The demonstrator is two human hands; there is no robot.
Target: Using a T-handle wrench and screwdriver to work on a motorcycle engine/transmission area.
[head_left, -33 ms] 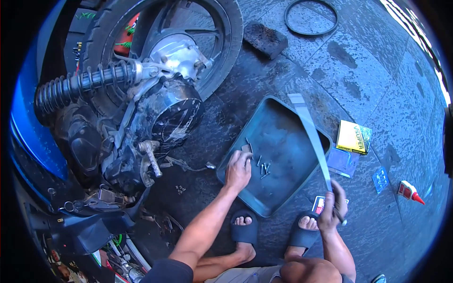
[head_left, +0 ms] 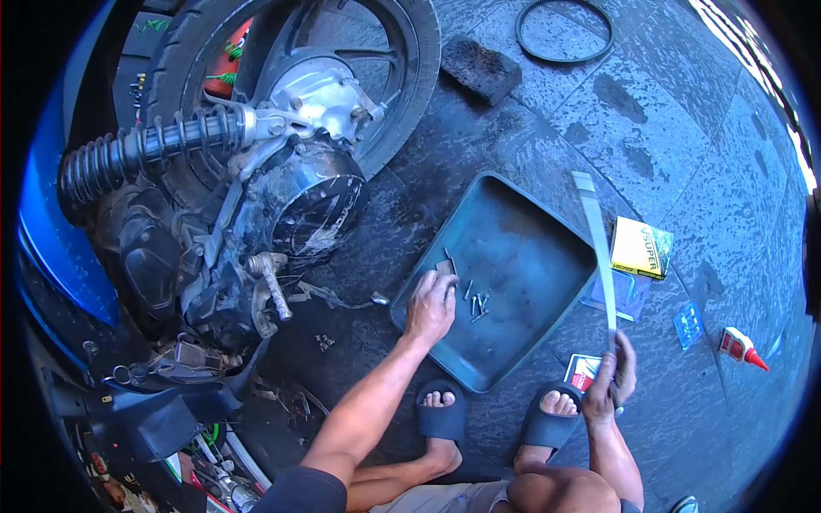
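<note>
The metal strip (head_left: 599,248) is held up above a dark, mottled tiled floor (head_left: 684,179), just beside the right corner of a grey-green tray (head_left: 517,244) in this view. On the left, much of the floor is taken up by an exposed engine (head_left: 312,218), with a coil-spring shock absorber (head_left: 158,150) and a wheel (head_left: 419,90) mounted beside it. A looped black belt (head_left: 564,61) and a dark block (head_left: 481,70) are laid beyond the tray; to its right, a yellow box (head_left: 640,248) and a red-capped white bottle (head_left: 739,345) are seen.

The left forearm is stretched forward, and the left hand (head_left: 430,306) is curled over the tray's left rim, near several loose bolts (head_left: 476,303); whether anything is gripped in it cannot be told. The right hand (head_left: 611,380) is closed around the strip's near end.

The strip is seen as long, flat and pale grey, slightly bowed, with a squared far tip.
</note>
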